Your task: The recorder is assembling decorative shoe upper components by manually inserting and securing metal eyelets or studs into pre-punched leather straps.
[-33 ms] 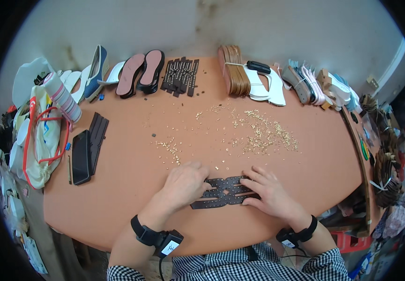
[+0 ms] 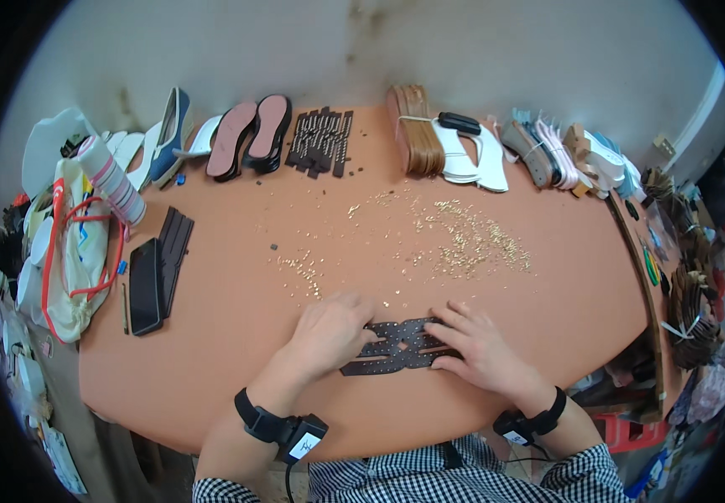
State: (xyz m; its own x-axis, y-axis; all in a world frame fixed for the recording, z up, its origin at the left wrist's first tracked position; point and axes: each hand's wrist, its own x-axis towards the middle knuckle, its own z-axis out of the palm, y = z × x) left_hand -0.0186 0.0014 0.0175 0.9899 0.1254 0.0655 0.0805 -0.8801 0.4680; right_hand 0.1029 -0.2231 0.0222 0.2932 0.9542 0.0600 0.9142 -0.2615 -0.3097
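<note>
A dark brown strap piece [image 2: 402, 344], cut with slots and set with rows of small metal studs, lies flat on the table in front of me. It looks like a sandal upper, with a small diamond-shaped hole at its centre. Over its left end, my left hand [image 2: 329, 332] is closed, thumb on the strips and fingertips at the far edge. My right hand [image 2: 475, 350] grips the other end, fingers on the upper strips and thumb by the near one. Both palms hide the piece's ends. Small gold studs [image 2: 484, 239] are scattered beyond my hands.
A phone [image 2: 146, 285] lies beside dark strips [image 2: 176, 251] on the left, near a bag [image 2: 77, 260] and a striped bottle [image 2: 113, 180]. Pink-topped soles [image 2: 270, 130], studded strips [image 2: 320, 141] and bundled brown pieces [image 2: 417, 134] line the back. The table edge [image 2: 631, 247] curves at right.
</note>
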